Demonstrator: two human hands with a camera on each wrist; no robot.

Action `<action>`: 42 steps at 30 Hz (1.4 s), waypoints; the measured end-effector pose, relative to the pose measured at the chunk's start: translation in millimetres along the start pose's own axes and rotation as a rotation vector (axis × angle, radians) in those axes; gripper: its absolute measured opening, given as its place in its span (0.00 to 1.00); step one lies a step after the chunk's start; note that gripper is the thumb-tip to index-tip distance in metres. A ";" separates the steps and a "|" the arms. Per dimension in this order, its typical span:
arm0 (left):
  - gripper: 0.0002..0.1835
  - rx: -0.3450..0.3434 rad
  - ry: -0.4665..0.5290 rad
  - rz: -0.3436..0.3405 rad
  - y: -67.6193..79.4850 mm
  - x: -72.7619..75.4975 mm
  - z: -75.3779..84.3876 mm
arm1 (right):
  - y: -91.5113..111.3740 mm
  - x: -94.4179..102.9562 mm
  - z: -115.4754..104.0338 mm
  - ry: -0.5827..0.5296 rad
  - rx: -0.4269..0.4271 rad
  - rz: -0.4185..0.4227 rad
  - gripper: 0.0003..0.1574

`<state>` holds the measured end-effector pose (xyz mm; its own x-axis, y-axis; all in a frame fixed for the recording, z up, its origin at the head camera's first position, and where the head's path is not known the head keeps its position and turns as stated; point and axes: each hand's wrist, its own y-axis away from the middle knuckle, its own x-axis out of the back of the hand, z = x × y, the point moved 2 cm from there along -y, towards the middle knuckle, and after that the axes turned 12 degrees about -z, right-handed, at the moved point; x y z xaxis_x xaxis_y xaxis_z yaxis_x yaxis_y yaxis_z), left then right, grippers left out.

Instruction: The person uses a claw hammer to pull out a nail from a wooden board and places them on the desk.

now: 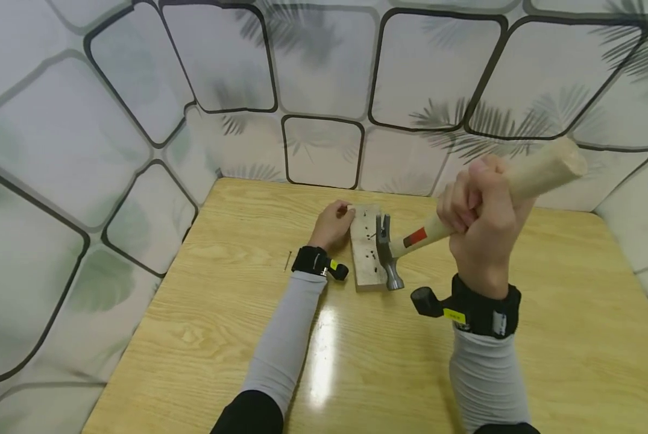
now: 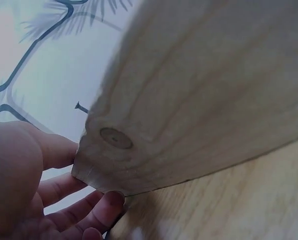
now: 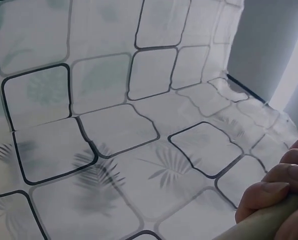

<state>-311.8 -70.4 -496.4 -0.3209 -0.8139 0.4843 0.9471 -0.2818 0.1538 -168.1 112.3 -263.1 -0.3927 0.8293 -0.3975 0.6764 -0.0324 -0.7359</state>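
A pale wooden block (image 1: pixel 363 265) lies lengthwise on the table with several dark nails in its top. My left hand (image 1: pixel 332 226) holds its far left end, thumb and fingers at the corner; the left wrist view shows this hand (image 2: pixel 44 185) close beside the block's side face (image 2: pixel 188 100). One nail (image 2: pixel 82 107) stands out above the edge there. My right hand (image 1: pixel 483 211) grips the wooden handle of a claw hammer (image 1: pixel 390 256), raised at the right. The hammer's metal head overlaps the block's right side in the head view; whether it touches a nail I cannot tell.
A loose nail (image 1: pixel 288 260) lies on the wooden table (image 1: pixel 237 301), left of my left wrist. Patterned sheeting (image 1: pixel 324 150) hangs along the table's back and left edges. Each wrist wears a black strap with a small camera.
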 end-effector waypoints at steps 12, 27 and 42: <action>0.24 -0.131 -0.031 -0.112 15.0 11.2 31.8 | 32.8 -4.0 -41.0 -0.178 0.171 0.059 0.25; 0.09 -0.576 -0.206 -0.771 70.6 10.0 117.9 | 44.8 5.5 -52.8 -0.225 0.219 0.120 0.23; 0.06 -0.520 -0.274 -0.625 66.5 11.6 115.9 | 46.5 15.0 -52.6 -0.237 0.201 0.113 0.22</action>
<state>-251.3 -39.7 -380.7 -0.7043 -0.2991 0.6438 0.4503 -0.8893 0.0795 -109.8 152.5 -274.4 -0.4722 0.6619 -0.5822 0.5970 -0.2458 -0.7637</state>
